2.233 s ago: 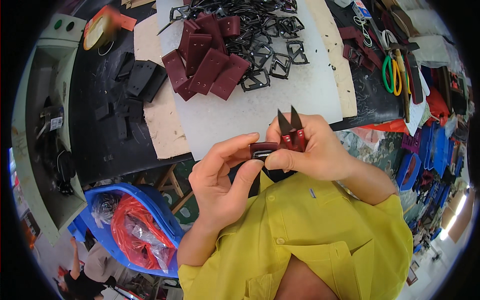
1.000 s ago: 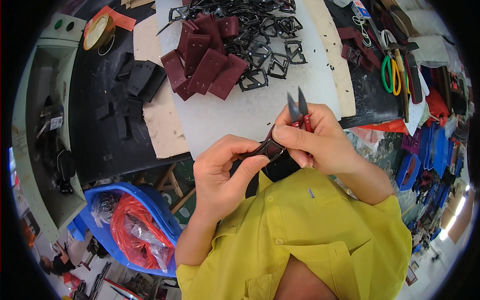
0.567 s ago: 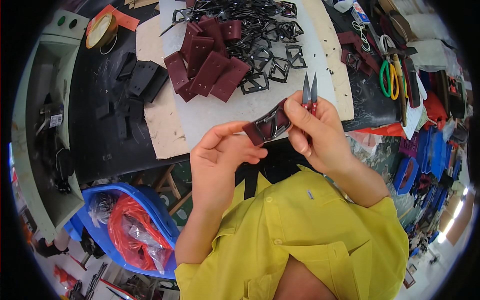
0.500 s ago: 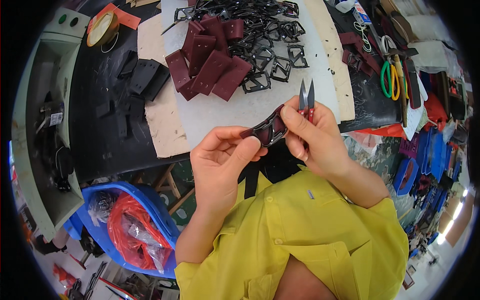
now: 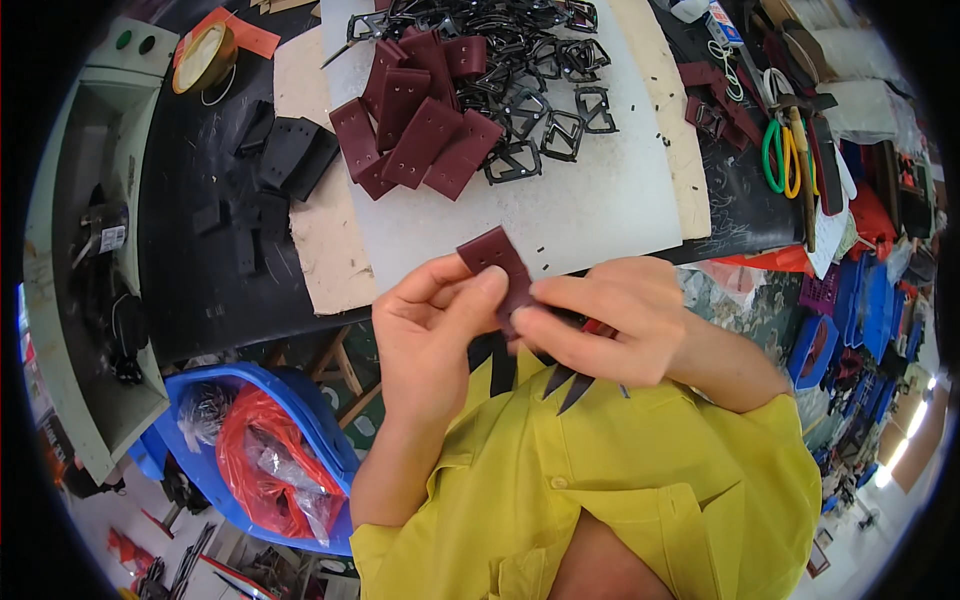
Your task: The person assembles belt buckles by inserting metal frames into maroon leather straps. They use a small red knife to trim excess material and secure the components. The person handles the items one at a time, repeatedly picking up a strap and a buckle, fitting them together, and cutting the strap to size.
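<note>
Pinching a maroon strip near the middle of the frame, we are gripping it between the thumb and fingers of our left hand, with its upper end standing out past the thumb and showing small holes. Our right hand is closing its thumb and forefinger on the lower right part of the strip, and it is also holding a pair of red-handled snips, whose dark, parted blades are pointing down and to the left in front of our yellow shirt.

Both hands are hanging close to the near edge of a white board, which is lying over a beige sheet on the black worktop. At the upper centre of the frame, a pile of maroon pieces is resting on the board, and black buckles are heaping up just beside it, a few lying singly at the heap's lower edge. Black pieces are lying to the left of the maroon pile.

At the upper right, tools with green and yellow handles are sitting near the worktop's end. At the lower left, a blue tub is holding a red plastic bag.
</note>
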### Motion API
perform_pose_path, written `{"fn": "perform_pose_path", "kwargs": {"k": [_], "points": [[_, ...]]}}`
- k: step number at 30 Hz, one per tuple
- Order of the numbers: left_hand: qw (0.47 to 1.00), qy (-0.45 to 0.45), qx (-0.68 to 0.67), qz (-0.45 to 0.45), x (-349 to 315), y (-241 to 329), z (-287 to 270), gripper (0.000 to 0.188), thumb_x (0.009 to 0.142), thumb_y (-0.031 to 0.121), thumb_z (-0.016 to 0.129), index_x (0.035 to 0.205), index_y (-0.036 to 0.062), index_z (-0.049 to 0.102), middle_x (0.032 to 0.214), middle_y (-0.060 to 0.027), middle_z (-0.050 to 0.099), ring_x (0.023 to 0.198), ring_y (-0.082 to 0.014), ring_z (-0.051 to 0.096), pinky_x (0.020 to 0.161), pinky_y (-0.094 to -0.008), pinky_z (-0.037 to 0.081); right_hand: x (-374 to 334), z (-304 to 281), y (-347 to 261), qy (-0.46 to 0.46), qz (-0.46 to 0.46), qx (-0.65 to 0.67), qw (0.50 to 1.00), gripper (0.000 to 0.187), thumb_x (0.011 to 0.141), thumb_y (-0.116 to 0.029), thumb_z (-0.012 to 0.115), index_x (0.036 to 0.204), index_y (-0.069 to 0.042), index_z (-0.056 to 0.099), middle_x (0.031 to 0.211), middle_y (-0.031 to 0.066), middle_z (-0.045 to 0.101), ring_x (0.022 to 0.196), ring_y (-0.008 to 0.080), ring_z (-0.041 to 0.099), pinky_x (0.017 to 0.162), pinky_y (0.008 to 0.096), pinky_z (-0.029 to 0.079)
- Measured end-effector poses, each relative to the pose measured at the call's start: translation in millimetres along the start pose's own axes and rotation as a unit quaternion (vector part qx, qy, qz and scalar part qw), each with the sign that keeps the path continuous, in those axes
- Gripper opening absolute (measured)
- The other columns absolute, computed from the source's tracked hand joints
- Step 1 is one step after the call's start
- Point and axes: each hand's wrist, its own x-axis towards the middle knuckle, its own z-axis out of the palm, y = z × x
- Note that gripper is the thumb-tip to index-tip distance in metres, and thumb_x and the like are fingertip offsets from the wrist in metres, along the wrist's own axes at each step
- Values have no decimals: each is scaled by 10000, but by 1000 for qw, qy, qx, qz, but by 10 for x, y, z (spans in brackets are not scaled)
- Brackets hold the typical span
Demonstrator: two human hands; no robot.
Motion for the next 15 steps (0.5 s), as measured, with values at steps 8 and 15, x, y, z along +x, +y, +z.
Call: {"fn": "perform_pose_path", "kwargs": {"k": [8,15], "points": [[983,-29,182,-15,-44,115,33,188,794,-46,635,975,-84,606,851,-117,656,760,-112,625,686,-222,512,171,-78,104,-120,410,312,849,144,795,-128,678,859,-7,633,754,31,582,547,49,430,498,186,319],[995,-29,95,14,-40,7,87,138,794,-23,637,912,-87,601,796,-115,653,685,-108,622,632,-211,513,73,68,-32,9,407,297,864,154,823,-133,643,762,3,603,652,53,560,530,117,490,474,256,377]]}}
